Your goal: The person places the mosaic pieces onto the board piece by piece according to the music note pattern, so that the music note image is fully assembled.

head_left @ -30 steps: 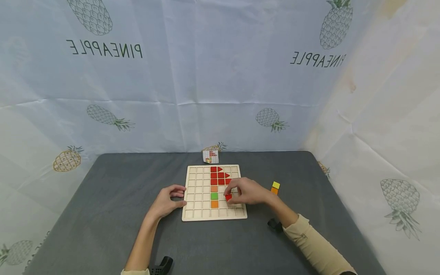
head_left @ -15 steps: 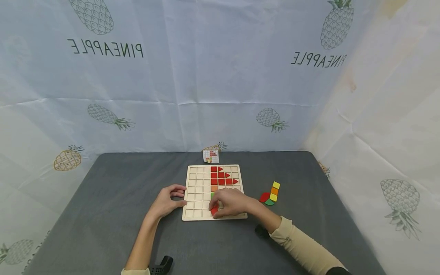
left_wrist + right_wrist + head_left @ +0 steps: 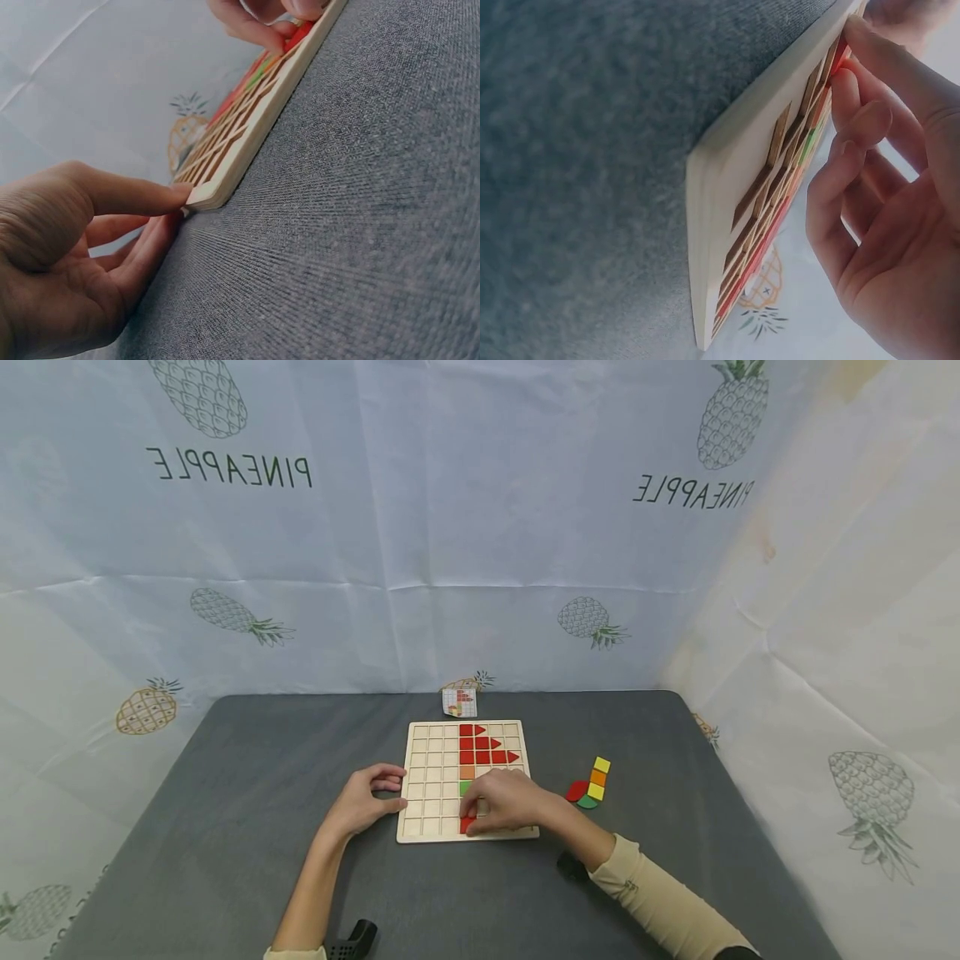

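Observation:
A pale wooden grid board (image 3: 433,793) lies on the table, with several red tiles (image 3: 482,757) in its upper rows. Below them in one column are an orange tile (image 3: 467,772) and a green tile (image 3: 465,787). My left hand (image 3: 358,802) holds the board's left edge; in the left wrist view its thumb lies on the rim. With thumb and index finger my right hand (image 3: 504,800) pinches a red square tile (image 3: 466,827) at a bottom-row cell of that column. The right wrist view shows that red tile (image 3: 841,54) level with the grid, and the other fingers curled loosely above the board.
Right of the board lie a red leaf-shaped tile (image 3: 577,791), a green rounded tile (image 3: 588,802), an orange square (image 3: 598,777) and two yellow squares (image 3: 602,764). A small pattern card (image 3: 459,702) leans behind the board. Pineapple-print cloth hangs behind the grey table (image 3: 285,752).
My right hand has moved left and toward me, carrying the red square tile to the bottom row, and then stayed there. The loose tiles at right came into view. My left hand has kept still.

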`<action>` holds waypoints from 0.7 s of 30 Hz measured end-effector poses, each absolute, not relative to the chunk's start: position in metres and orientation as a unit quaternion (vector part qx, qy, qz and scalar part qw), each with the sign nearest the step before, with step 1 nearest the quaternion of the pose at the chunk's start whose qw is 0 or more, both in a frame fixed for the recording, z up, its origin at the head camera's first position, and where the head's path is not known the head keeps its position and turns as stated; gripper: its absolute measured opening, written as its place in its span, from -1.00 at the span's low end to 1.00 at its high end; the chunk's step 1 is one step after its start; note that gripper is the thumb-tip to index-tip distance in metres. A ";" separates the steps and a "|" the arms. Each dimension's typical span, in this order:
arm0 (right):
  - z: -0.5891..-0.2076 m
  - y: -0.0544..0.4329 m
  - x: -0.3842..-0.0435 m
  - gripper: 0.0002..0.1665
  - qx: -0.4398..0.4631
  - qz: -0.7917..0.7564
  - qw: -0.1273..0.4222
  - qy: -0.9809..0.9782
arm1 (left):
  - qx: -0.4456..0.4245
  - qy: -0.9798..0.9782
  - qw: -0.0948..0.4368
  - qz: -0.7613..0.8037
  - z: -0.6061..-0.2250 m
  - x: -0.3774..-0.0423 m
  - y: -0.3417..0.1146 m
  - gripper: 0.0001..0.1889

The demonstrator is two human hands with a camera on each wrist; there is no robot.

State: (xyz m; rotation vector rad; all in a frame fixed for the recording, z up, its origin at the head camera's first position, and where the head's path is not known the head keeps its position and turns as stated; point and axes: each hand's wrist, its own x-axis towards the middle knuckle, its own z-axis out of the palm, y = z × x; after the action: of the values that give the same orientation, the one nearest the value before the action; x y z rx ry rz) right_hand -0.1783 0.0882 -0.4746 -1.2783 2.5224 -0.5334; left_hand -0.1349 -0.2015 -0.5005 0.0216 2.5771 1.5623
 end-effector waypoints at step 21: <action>-0.466 0.099 -0.183 -0.81 -0.454 -0.195 0.129 0.860 | 0.012 0.853 0.064 0.517 -0.502 -0.135 -0.202 -0.47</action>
State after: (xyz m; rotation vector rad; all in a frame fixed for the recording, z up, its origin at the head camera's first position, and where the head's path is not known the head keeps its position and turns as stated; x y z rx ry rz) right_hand -0.1828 0.0986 -0.4665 -1.3213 2.4995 -0.5677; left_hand -0.1354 -0.2016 -0.5020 0.0354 2.5777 1.5617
